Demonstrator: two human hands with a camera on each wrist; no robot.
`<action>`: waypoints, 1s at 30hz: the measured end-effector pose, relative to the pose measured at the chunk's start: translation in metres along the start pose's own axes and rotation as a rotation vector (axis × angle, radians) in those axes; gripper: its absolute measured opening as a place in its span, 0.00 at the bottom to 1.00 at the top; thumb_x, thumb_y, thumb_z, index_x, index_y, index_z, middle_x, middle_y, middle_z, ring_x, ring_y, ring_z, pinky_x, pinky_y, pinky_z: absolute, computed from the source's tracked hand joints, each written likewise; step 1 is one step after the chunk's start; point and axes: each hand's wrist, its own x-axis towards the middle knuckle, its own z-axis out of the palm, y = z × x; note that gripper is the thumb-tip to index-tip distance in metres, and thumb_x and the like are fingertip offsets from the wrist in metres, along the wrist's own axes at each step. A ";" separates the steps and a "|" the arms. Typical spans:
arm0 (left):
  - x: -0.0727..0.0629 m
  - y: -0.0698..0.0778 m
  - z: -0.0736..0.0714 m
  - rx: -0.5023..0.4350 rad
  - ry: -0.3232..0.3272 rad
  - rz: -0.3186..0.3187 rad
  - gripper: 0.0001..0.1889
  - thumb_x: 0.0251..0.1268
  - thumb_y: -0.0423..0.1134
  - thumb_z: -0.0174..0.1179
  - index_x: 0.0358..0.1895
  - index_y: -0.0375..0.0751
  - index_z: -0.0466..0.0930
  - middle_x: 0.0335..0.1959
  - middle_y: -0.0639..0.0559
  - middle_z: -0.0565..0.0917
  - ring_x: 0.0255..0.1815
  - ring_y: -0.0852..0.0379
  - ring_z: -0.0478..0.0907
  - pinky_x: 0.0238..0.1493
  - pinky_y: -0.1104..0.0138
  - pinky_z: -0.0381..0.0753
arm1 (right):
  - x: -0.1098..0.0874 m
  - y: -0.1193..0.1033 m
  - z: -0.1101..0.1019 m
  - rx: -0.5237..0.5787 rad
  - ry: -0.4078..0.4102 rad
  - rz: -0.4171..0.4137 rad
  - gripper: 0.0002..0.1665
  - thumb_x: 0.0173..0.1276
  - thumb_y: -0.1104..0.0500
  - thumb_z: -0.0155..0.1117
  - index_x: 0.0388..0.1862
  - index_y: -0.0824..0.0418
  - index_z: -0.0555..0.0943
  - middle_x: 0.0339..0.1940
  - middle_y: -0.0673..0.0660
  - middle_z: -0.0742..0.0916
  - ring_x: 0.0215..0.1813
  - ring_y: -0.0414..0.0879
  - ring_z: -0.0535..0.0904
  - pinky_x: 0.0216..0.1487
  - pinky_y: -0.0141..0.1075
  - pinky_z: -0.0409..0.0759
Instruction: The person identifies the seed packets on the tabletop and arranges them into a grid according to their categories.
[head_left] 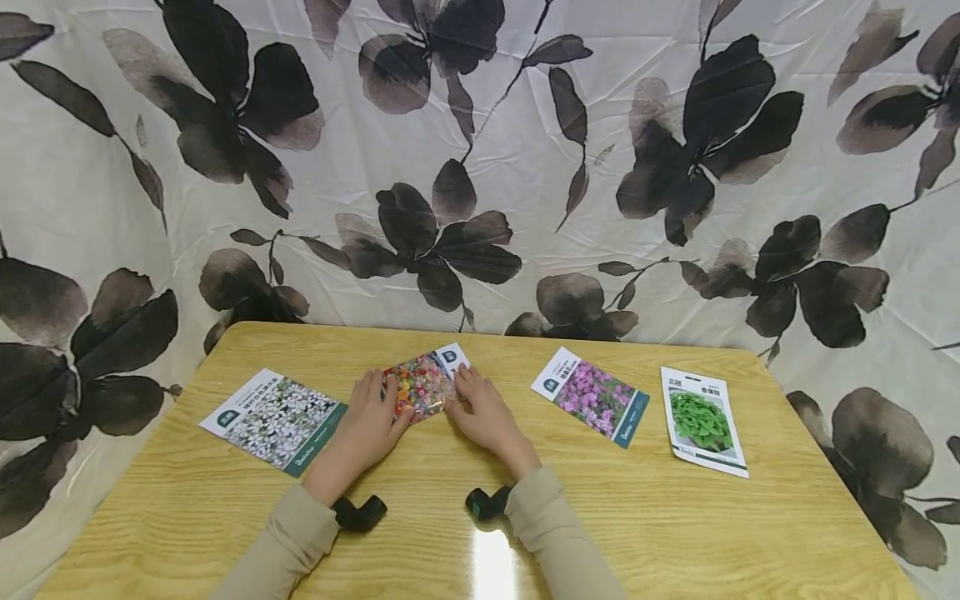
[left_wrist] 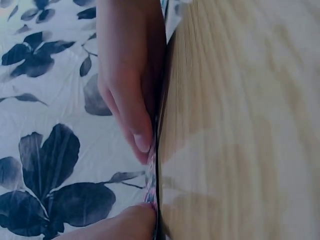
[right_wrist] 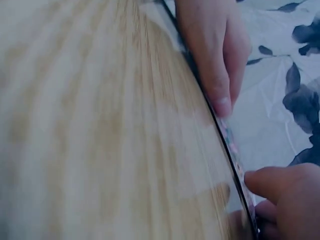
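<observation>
A seed packet with multicoloured flowers [head_left: 424,382] lies on the wooden table between both hands, its white end pointing to the far right. My left hand [head_left: 362,427] rests on its left end, fingers extended forward and thumb on the near side. On the right end, my right hand [head_left: 487,414] touches the packet with relaxed fingers, the thumb near its closer edge. The left wrist view has the packet [left_wrist: 151,180] nearly edge-on between the right hand [left_wrist: 127,75] and the left thumb [left_wrist: 120,225]. In the right wrist view, the right thumb [right_wrist: 270,181] lies against its edge.
A white-flower seed packet [head_left: 277,421] lies beside the left forearm. Farther right are a purple-flower packet [head_left: 592,396] and a green-leaf packet [head_left: 703,421]. Black wrist devices [head_left: 360,514] show at the cuffs. Floral cloth [head_left: 480,150] hangs behind the wooden table [head_left: 420,542].
</observation>
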 end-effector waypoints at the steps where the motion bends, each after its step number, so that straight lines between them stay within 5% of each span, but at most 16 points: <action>1: 0.000 0.001 0.001 -0.002 0.005 -0.002 0.33 0.75 0.47 0.54 0.67 0.17 0.64 0.69 0.17 0.59 0.73 0.24 0.53 0.71 0.39 0.52 | 0.000 0.000 0.001 -0.016 0.011 0.001 0.34 0.75 0.53 0.55 0.74 0.68 0.66 0.76 0.65 0.65 0.79 0.58 0.53 0.76 0.52 0.49; 9: -0.006 0.007 0.006 -0.012 0.093 0.036 0.32 0.73 0.47 0.59 0.64 0.17 0.67 0.66 0.17 0.63 0.71 0.24 0.57 0.71 0.39 0.54 | -0.006 0.002 0.006 -0.086 0.095 0.013 0.32 0.74 0.54 0.55 0.72 0.67 0.69 0.75 0.62 0.68 0.78 0.56 0.58 0.76 0.50 0.52; 30: -0.031 0.023 0.009 -0.051 0.101 0.065 0.35 0.74 0.47 0.55 0.68 0.16 0.62 0.71 0.22 0.61 0.74 0.29 0.55 0.70 0.42 0.59 | -0.015 0.007 0.005 -0.096 0.135 -0.057 0.27 0.76 0.58 0.53 0.69 0.70 0.71 0.73 0.64 0.70 0.77 0.58 0.59 0.76 0.53 0.49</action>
